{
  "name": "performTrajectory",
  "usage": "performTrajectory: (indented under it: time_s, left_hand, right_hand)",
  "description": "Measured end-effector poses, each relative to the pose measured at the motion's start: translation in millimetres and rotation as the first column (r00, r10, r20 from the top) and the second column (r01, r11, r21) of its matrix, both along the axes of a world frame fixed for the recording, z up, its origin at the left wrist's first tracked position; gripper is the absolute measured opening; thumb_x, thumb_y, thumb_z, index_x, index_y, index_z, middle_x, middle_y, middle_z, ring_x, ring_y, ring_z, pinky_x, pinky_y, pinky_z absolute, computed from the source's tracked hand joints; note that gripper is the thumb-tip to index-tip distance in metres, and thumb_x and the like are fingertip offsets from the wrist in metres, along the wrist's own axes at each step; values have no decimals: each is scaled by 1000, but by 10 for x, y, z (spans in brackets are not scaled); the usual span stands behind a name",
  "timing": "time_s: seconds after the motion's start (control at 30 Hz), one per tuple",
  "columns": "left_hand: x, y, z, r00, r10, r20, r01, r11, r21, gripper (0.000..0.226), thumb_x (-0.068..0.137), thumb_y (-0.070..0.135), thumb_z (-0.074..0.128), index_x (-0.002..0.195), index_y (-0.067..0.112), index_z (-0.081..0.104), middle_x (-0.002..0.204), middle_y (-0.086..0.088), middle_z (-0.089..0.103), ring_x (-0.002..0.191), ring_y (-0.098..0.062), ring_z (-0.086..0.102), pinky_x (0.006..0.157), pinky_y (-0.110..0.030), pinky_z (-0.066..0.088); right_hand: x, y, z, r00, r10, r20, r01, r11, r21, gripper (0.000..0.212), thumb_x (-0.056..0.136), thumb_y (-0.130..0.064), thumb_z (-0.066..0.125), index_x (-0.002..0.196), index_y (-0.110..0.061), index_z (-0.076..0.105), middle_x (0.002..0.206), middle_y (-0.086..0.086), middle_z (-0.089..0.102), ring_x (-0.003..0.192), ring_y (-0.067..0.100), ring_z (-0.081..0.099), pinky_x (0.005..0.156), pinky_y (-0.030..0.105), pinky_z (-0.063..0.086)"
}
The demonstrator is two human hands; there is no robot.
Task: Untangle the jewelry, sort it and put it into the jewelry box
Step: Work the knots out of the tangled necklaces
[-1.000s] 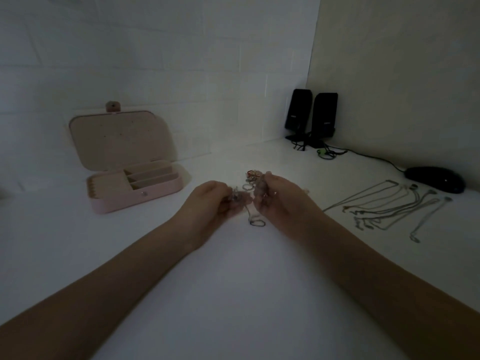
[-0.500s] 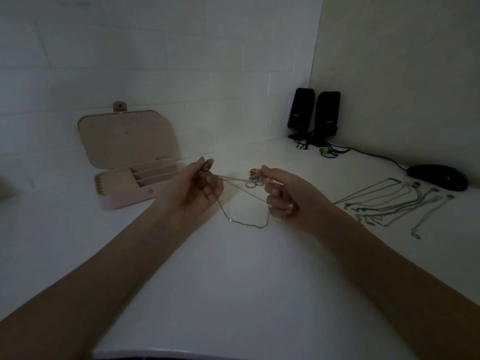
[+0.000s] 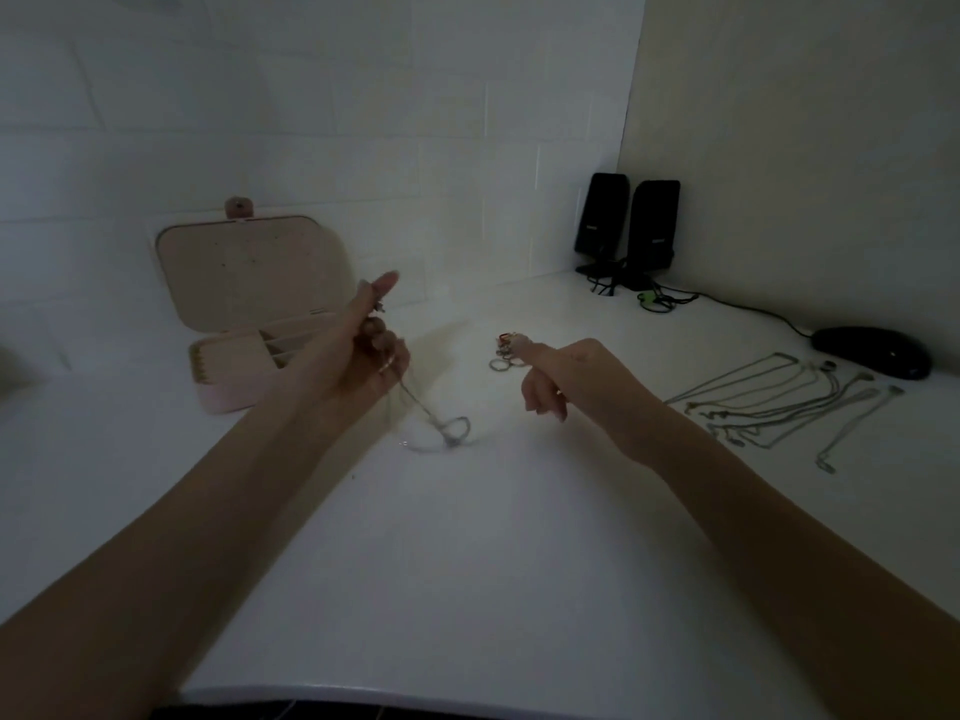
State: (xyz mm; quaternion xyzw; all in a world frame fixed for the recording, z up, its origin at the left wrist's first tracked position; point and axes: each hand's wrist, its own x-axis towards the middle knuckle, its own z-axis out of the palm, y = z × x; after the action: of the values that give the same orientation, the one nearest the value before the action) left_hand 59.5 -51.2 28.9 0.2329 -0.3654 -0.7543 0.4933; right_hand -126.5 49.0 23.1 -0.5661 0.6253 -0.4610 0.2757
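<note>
My left hand [image 3: 363, 350] is raised over the table and pinches a thin silver chain [image 3: 434, 418], which hangs down and trails onto the white table [image 3: 493, 537]. My right hand [image 3: 571, 381] holds a small clump of rings and tangled jewelry [image 3: 506, 350] at its fingertips, its other fingers curled. A pink jewelry box [image 3: 249, 283] stands open at the back left, behind my left hand. Several straightened chains [image 3: 779, 402] lie in a row on the right.
Two black speakers [image 3: 626, 226] stand in the far corner with cables trailing. A black computer mouse [image 3: 872, 350] lies by the right wall. The table's front edge [image 3: 467, 698] runs along the bottom.
The hands have pulled apart. The chain came free of the clump and now hangs from my left hand, which rose toward the box; the right hand kept the rings.
</note>
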Motion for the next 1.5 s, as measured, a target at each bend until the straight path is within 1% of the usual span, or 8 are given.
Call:
performTrajectory:
  time_s: [0.17, 0.3, 0.53, 0.8, 1.07, 1.13, 1.3, 1.5]
  left_hand:
    - [-64, 136, 38, 958, 77, 277, -12, 973, -230, 23, 98, 35, 45, 96, 26, 66, 52, 11, 49, 43, -1, 46, 41, -14, 41]
    - [-120, 335, -29, 889, -58, 453, 216, 927, -306, 22, 93, 31, 50, 102, 22, 68, 92, 5, 73, 77, -8, 69, 65, -19, 56]
    - [-187, 416, -66, 906, -251, 341, 305, 946, -114, 34, 75, 40, 60, 99, 18, 72, 116, -9, 68, 102, -18, 66, 84, -33, 56]
    - [-263, 464, -165, 925, -252, 283, 310, 932, -185, 30, 78, 34, 57, 90, 14, 77, 98, -8, 72, 85, -15, 67, 75, -26, 57]
    - [-255, 368, -191, 932, -68, 355, 150, 967, -208, 23, 71, 7, 69, 94, 4, 71, 75, -4, 68, 62, -6, 54, 49, -13, 44]
    - [-250, 375, -184, 917, -44, 397, 142, 965, -220, 16, 78, 1, 65, 93, 4, 71, 70, -1, 67, 56, -5, 47, 43, -12, 36]
    - [-172, 338, -115, 871, 51, 489, 91, 961, -262, 16, 85, 4, 62, 94, 12, 72, 75, 2, 61, 56, -7, 44, 42, -14, 29]
    - [-130, 369, -177, 578, 574, 580, 33, 694, -720, 14, 89, 18, 59, 101, 23, 64, 79, 1, 67, 50, -10, 62, 40, -20, 42]
  right_hand:
    - [32, 10, 5, 999, 35, 13, -34, 997, -62, 48, 94, -35, 54, 52, -12, 62, 56, -5, 62, 59, 7, 59, 66, 16, 43]
    - [126, 39, 6, 994, 101, 34, -92, 977, -192, 4, 85, -19, 69, 84, -19, 64, 75, -9, 63, 60, 4, 57, 59, 15, 46]
    - [230, 38, -70, 1000, 20, 17, -14, 957, -289, 28, 73, -16, 79, 91, -18, 57, 82, -3, 60, 61, 13, 51, 59, 26, 47]
    - [343, 25, -103, 846, 159, 510, -132, 987, -87, 6, 87, -7, 65, 88, -2, 66, 75, 8, 68, 64, 16, 64, 69, 26, 57]
    - [131, 17, -19, 842, 57, 537, 5, 994, -113, 21, 89, -3, 60, 110, 2, 59, 75, 11, 63, 58, 11, 58, 60, 18, 52]
    - [86, 19, -9, 875, 74, 479, -19, 993, -119, 22, 89, -4, 61, 111, -2, 56, 73, 9, 64, 57, 9, 59, 59, 18, 51]
    - [-23, 46, 75, 985, 12, -170, -45, 980, -192, 18, 84, -3, 66, 99, -11, 62, 64, -3, 66, 54, 2, 57, 57, 15, 49]
    - [-66, 58, 126, 989, -7, -145, -39, 950, -310, 12, 85, -1, 64, 89, -12, 68, 72, 6, 68, 61, 9, 60, 65, 24, 53]
